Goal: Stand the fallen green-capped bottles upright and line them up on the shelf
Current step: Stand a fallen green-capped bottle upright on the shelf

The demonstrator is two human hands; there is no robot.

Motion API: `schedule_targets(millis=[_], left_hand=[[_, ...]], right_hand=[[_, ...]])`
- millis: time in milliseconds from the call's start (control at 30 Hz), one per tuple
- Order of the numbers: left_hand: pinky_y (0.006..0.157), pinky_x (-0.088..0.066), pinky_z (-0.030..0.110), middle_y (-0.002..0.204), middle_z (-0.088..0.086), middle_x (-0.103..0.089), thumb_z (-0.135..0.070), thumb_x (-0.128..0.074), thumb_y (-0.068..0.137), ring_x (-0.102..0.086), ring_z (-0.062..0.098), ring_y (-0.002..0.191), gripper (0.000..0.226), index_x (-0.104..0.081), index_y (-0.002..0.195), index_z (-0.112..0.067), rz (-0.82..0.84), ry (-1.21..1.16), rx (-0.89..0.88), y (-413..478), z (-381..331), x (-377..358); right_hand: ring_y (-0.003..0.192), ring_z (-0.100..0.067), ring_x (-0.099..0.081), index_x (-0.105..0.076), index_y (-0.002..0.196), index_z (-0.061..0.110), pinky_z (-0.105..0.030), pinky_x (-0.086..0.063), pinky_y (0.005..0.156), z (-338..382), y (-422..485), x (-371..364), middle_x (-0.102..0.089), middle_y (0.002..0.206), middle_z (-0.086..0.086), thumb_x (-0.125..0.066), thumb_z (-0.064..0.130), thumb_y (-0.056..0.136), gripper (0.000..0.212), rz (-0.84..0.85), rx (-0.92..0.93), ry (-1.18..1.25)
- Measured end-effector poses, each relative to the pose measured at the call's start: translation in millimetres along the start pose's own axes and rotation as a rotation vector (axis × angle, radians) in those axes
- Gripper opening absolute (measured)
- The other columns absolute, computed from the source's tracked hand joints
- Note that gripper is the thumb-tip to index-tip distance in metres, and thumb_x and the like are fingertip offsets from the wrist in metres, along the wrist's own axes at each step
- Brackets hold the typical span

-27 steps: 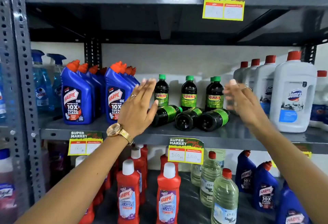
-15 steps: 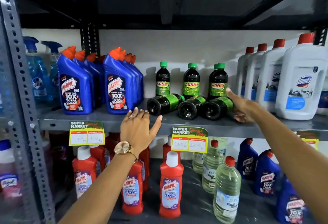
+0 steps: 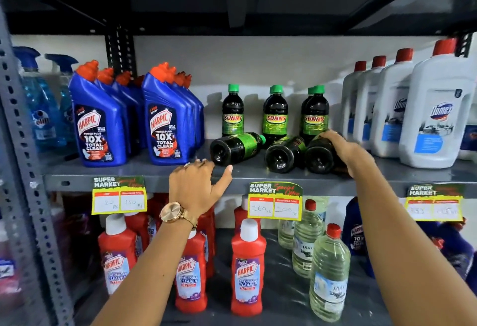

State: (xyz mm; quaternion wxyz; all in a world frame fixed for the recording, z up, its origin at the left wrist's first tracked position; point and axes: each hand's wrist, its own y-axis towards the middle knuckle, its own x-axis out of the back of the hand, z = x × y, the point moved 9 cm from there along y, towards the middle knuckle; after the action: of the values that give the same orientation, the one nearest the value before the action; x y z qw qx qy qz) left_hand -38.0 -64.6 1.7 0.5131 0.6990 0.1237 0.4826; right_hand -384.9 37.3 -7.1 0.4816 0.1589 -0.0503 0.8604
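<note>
Three dark green-capped bottles lie on their sides on the grey shelf point(image 3: 144, 172), bases toward me: a left one point(image 3: 233, 147), a middle one point(image 3: 282, 154) and a right one point(image 3: 318, 156). Behind them several more green-capped bottles point(image 3: 275, 114) stand upright near the back wall. My right hand point(image 3: 340, 148) wraps over the top of the right fallen bottle. My left hand point(image 3: 197, 186) rests at the shelf's front edge, fingers spread, just below the left fallen bottle and holding nothing.
Blue Harpic bottles point(image 3: 165, 124) stand close on the left, white Domex bottles point(image 3: 436, 116) on the right. Price tags point(image 3: 275, 201) hang from the shelf's front lip. Red cleaner bottles point(image 3: 247, 269) and clear bottles point(image 3: 329, 274) fill the shelf below. A metal upright point(image 3: 25, 145) stands at left.
My right hand has moved onto the right fallen bottle and closed over it. My left hand has dropped to the shelf's front edge. The view has moved closer.
</note>
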Motion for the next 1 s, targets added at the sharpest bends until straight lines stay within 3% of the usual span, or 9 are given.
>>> schedule_targets(millis=[100, 200, 267, 333, 467, 667, 833, 933, 1000], left_hand=[[0.047, -0.035, 0.025, 0.059, 0.0, -0.066, -0.061, -0.031, 0.086, -0.062, 0.022, 0.054, 0.06, -0.065, 0.064, -0.017, -0.032, -0.009, -0.001, 0, 0, 1], [0.048, -0.035, 0.025, 0.059, 0.0, -0.066, -0.06, -0.029, 0.087, -0.062, 0.022, 0.053, 0.062, -0.066, 0.066, -0.015, -0.057, -0.004, -0.014, -1, -1, 3], [0.048, -0.037, 0.025, 0.06, 0.001, -0.066, -0.06, -0.028, 0.088, -0.062, 0.022, 0.054, 0.063, -0.067, 0.066, -0.015, -0.064, 0.002, -0.021, -2, -2, 4], [0.049, -0.042, 0.027, 0.062, 0.002, -0.068, -0.059, -0.028, 0.088, -0.064, 0.022, 0.056, 0.064, -0.068, 0.068, -0.014, -0.072, 0.002, -0.021, -2, -2, 4], [0.05, -0.045, 0.028, 0.064, 0.002, -0.07, -0.059, -0.03, 0.088, -0.065, 0.022, 0.058, 0.063, -0.07, 0.07, -0.014, -0.095, 0.002, -0.025, -2, -1, 3], [0.05, -0.045, 0.028, 0.062, 0.002, -0.069, -0.058, -0.032, 0.088, -0.065, 0.023, 0.057, 0.061, -0.07, 0.068, -0.014, -0.119, 0.002, -0.019, -3, 0, 3], [0.052, -0.048, 0.03, 0.064, 0.005, -0.071, -0.057, -0.032, 0.087, -0.067, 0.024, 0.059, 0.062, -0.071, 0.069, -0.012, -0.115, 0.006, 0.0, -3, 0, 3], [0.052, -0.048, 0.03, 0.064, 0.004, -0.071, -0.058, -0.03, 0.088, -0.066, 0.024, 0.059, 0.063, -0.071, 0.07, -0.013, -0.091, 0.015, 0.005, -3, 1, 2], [0.052, -0.047, 0.03, 0.063, 0.003, -0.07, -0.058, -0.029, 0.088, -0.065, 0.024, 0.059, 0.064, -0.07, 0.07, -0.013, -0.082, 0.021, 0.005, -3, 1, 2]], right_hand=[[0.117, -0.038, -0.054, -0.058, 0.121, 0.001, -0.041, -0.042, 0.094, 0, -22, 21, -0.059, 0.125, -0.02, -0.045, 0.074, 0.077, 0.086, -0.177, 0.102, 0.013], [0.109, -0.037, -0.056, -0.055, 0.1, 0.004, -0.045, -0.044, 0.095, 8, -32, 27, -0.06, 0.118, -0.02, -0.053, 0.065, 0.081, 0.065, -0.247, 0.24, 0.139], [0.11, -0.037, -0.055, -0.051, 0.103, 0.0, -0.046, -0.044, 0.096, 15, -34, 29, -0.059, 0.116, -0.019, -0.059, 0.062, 0.081, 0.066, -0.273, 0.313, 0.146], [0.116, -0.04, -0.054, -0.047, 0.12, -0.004, -0.05, -0.043, 0.101, 22, -34, 28, -0.057, 0.125, -0.021, -0.066, 0.058, 0.078, 0.077, -0.273, 0.373, 0.107], [0.122, -0.037, -0.053, -0.036, 0.131, 0.001, -0.048, -0.043, 0.104, 36, -29, 23, -0.053, 0.133, -0.02, -0.077, 0.036, 0.078, 0.075, -0.217, 0.456, 0.036], [0.108, -0.026, -0.058, -0.041, 0.127, 0.002, -0.031, -0.045, 0.088, 28, -9, 19, -0.058, 0.123, -0.012, -0.08, 0.018, 0.073, 0.069, -0.131, 0.327, 0.178], [0.107, -0.028, -0.064, -0.058, 0.117, 0.005, -0.033, -0.051, 0.083, 7, 22, 13, -0.069, 0.111, -0.011, -0.074, 0.026, 0.039, 0.083, -0.039, 0.245, 0.238], [0.102, -0.024, -0.062, -0.06, 0.117, 0.002, -0.028, -0.043, 0.079, 8, 11, 14, -0.068, 0.112, -0.01, -0.086, 0.022, 0.06, 0.066, -0.043, 0.208, 0.218], [0.103, -0.025, -0.061, -0.06, 0.118, 0.002, -0.03, -0.046, 0.083, 8, 10, 15, -0.067, 0.116, -0.013, -0.09, 0.032, 0.059, 0.072, -0.063, 0.214, 0.198]])
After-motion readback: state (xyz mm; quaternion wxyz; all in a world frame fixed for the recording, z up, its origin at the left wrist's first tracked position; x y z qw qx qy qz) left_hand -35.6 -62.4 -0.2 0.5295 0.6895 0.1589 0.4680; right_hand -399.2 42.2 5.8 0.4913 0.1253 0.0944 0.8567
